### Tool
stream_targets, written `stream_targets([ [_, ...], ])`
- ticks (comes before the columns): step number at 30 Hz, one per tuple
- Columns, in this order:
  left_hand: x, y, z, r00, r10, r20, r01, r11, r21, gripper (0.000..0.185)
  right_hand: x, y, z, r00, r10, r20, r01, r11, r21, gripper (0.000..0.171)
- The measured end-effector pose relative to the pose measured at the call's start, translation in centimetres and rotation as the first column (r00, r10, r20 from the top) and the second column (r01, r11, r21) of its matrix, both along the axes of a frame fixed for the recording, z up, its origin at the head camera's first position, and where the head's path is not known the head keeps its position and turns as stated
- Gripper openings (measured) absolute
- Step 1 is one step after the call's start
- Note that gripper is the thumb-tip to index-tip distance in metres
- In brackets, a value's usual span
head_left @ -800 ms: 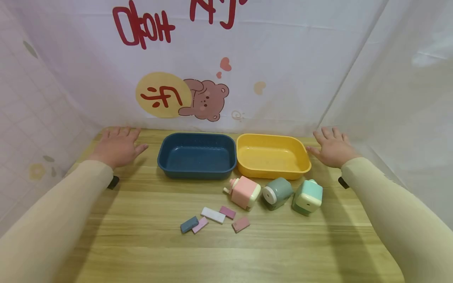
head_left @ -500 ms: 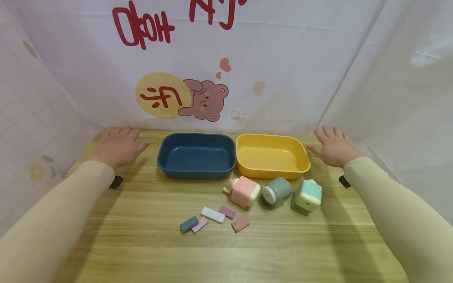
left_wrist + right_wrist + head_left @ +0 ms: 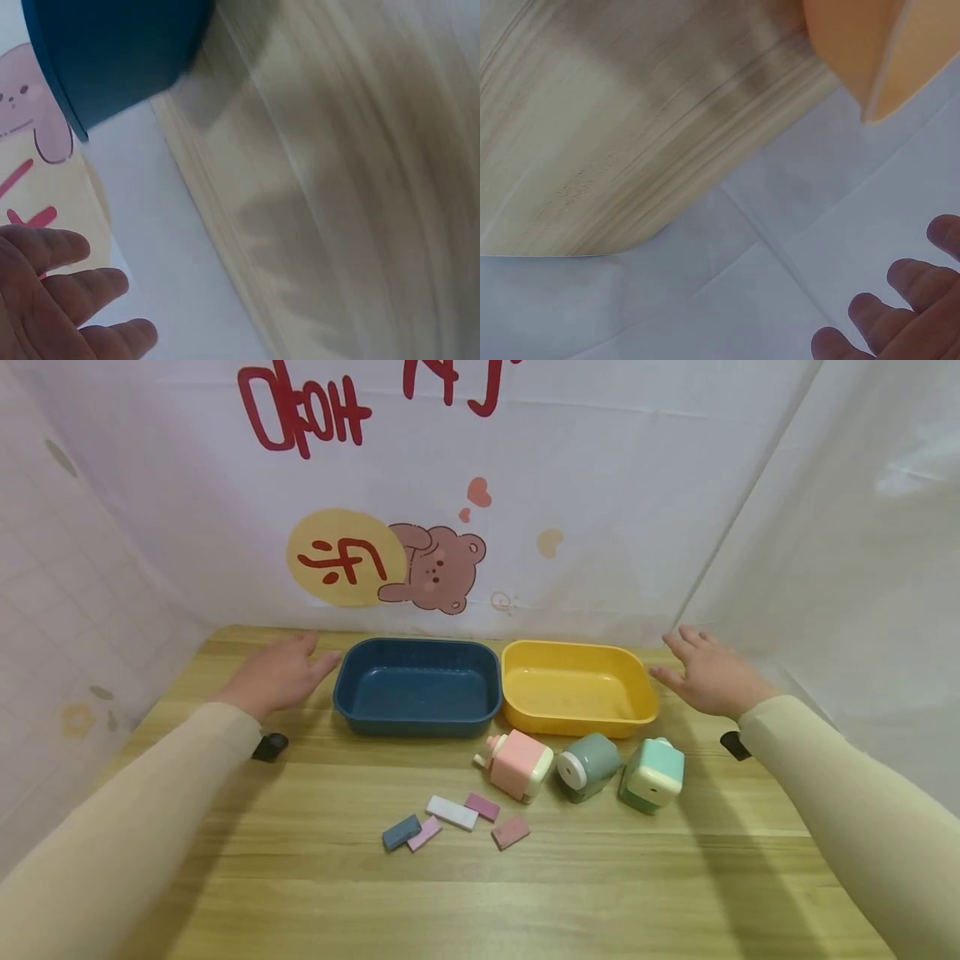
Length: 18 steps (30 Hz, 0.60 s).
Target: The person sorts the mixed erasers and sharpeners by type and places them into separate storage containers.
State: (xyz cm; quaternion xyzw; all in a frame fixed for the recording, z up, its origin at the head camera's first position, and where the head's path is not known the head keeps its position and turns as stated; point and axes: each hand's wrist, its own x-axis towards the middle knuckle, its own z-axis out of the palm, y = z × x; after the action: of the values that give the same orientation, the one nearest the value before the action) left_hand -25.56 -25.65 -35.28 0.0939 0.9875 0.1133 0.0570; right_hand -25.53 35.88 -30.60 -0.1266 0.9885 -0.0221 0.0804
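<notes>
My left hand (image 3: 276,677) is raised beside the left end of a dark blue tray (image 3: 418,728), fingers extended and holding nothing. On the other side, my right hand (image 3: 711,678) hovers by the right end of a yellow tray (image 3: 581,725), its fingers also spread and bare. In front of the yellow tray stand a pink pencil sharpener (image 3: 517,764) with a crank, a grey-green sharpener (image 3: 591,766) and a mint sharpener (image 3: 652,775). Nearer me lie several erasers: a dark blue one (image 3: 401,832), a white one (image 3: 452,812) and some pink ones (image 3: 511,832).
The two trays stand side by side near the back edge of the wooden table (image 3: 480,910). Behind them hangs a white cloth (image 3: 600,485) printed with a bear and red characters. More cloth (image 3: 862,610) bounds the right side.
My left hand has moved right, closer to the blue tray. The right hand has stayed nearly in place, and the trays, sharpeners and erasers lie as before.
</notes>
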Motion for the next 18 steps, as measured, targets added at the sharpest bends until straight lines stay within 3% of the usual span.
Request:
stream_targets([
  [11, 1.0, 1.9, -0.6, 0.981, 0.051, 0.189, -0.082, 0.984, 0.159, 0.106, 2.3, -2.8, 1.1, 0.998, 0.065, 0.015, -0.065, 0.998, -0.017, 0.084],
  [18, 1.4, 2.7, -1.3, 0.970, 0.035, 0.239, -0.084, 0.976, 0.199, 0.105, 4.6, -4.6, 1.4, 0.983, 0.180, -0.015, -0.181, 0.983, -0.016, 0.078],
])
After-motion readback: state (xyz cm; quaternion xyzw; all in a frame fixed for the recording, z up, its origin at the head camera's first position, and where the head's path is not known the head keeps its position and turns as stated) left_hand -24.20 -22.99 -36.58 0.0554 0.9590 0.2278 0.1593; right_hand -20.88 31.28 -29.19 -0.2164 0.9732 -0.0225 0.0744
